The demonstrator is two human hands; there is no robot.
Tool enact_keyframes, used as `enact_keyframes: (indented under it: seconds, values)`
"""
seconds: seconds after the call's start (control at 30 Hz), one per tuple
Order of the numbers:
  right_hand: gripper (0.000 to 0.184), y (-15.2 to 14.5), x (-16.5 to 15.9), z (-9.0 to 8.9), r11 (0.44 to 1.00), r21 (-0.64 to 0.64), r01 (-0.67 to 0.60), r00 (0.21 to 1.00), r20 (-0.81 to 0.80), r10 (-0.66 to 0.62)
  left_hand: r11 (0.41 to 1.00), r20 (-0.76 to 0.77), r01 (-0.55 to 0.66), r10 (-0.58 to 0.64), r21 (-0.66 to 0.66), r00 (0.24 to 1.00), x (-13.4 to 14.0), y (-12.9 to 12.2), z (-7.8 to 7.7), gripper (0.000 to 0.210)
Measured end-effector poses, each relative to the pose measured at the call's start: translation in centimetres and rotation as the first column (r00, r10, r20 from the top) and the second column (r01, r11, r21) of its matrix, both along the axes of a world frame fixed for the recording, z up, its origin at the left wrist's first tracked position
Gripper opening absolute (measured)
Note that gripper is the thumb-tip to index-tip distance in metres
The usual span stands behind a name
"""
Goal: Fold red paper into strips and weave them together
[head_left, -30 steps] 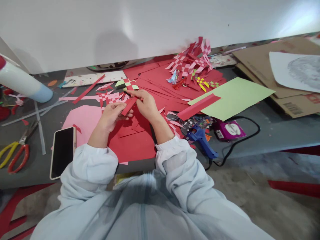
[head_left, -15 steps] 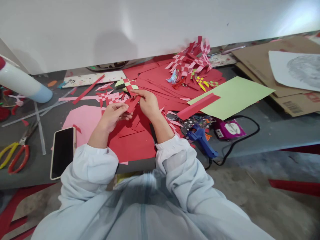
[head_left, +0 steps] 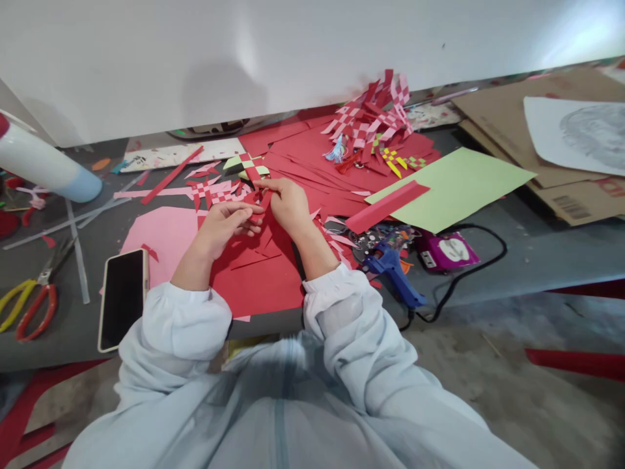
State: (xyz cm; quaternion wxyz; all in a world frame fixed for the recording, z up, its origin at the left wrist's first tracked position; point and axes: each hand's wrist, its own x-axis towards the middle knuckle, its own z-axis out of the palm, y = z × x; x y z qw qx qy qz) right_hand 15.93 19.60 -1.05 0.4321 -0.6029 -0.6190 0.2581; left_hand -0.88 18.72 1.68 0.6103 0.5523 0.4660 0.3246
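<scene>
Between my two hands is a narrow red paper strip [head_left: 265,200], partly hidden by the fingers. My left hand [head_left: 225,225] is closed on its lower left end, thumb on top. My right hand [head_left: 289,200] pinches the upper right part, its index finger pointing left. Just beyond the fingertips lies a green and red woven paper piece [head_left: 250,164]. Pink and red checkered woven pieces [head_left: 222,191] rest left of it. Under both hands red paper sheets [head_left: 266,283] cover the table.
At left are a phone [head_left: 124,296], pliers [head_left: 36,293] and a white and blue bottle [head_left: 53,163]. A blue glue gun [head_left: 394,273] with a black cord lies right, near a purple box [head_left: 446,253] and green sheet [head_left: 463,185]. Cardboard [head_left: 561,189] sits far right.
My left fingers have slid up and right along the red strip, covering more of it. My right hand has shifted slightly left and stays bent over the strip.
</scene>
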Motion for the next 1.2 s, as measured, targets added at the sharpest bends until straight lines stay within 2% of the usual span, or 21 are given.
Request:
enact_keyframes:
  seconds: [0.13,0.27,0.37,0.43,0.5,0.57,0.63,0.7,0.8,0.9,1.07,1.2]
  values:
    - [0.058,0.1,0.0,-0.2,0.998,0.002,0.057,0.998,-0.035,-0.056,0.998,0.007,0.013,-0.013,0.057,1.000,0.1,0.1,-0.2,0.034]
    - [0.053,0.8,-0.2,-0.5,0.982,-0.097,0.160,0.961,-0.214,-0.177,0.991,0.059,-0.088,0.083,0.103,0.995,0.2,0.2,-0.3,0.051]
    - [0.033,1.0,-0.5,-0.2,0.972,-0.224,0.067,0.867,-0.469,-0.168,0.975,0.064,-0.177,0.170,0.132,0.983,0.2,0.5,-0.5,0.060]
    - [0.035,0.7,-0.8,0.3,0.961,-0.278,-0.018,0.793,-0.589,-0.155,0.969,0.055,-0.197,0.191,0.152,0.980,0.2,0.6,-0.6,0.059]
    - [0.043,0.1,-1.0,0.8,0.952,-0.287,-0.105,0.754,-0.647,-0.111,0.963,0.044,-0.200,0.196,0.178,0.980,0.1,0.7,-0.7,0.058]
    - [0.046,-0.4,-1.0,1.1,0.946,-0.257,-0.197,0.758,-0.652,-0.019,0.961,0.024,-0.185,0.184,0.206,0.983,0.1,0.6,-0.8,0.057]
    - [0.041,-0.8,-0.9,1.2,0.939,-0.204,-0.276,0.774,-0.626,0.091,0.962,0.006,-0.157,0.160,0.222,0.987,0.1,0.5,-0.8,0.055]
    - [0.033,-1.0,-0.9,1.1,0.940,-0.160,-0.302,0.778,-0.612,0.146,0.967,0.002,-0.128,0.131,0.219,0.991,0.2,0.4,-0.8,0.055]
    - [0.028,-1.0,-0.8,1.1,0.956,-0.161,-0.246,0.767,-0.635,0.091,0.976,0.001,-0.110,0.112,0.188,0.994,0.3,0.4,-1.0,0.057]
    - [0.031,-1.0,-0.9,1.4,0.964,-0.184,-0.191,0.773,-0.633,0.033,0.981,-0.032,-0.110,0.116,0.161,0.993,0.5,0.4,-1.0,0.049]
    - [0.037,-0.9,-1.0,1.6,0.970,-0.170,-0.175,0.792,-0.609,0.036,0.989,-0.079,-0.112,0.120,0.102,0.990,0.6,0.3,-0.6,0.027]
    - [0.035,-0.8,-0.9,1.2,0.974,-0.162,-0.157,0.807,-0.590,0.032,0.989,-0.081,-0.136,0.140,0.056,0.987,0.7,0.1,-0.2,0.019]
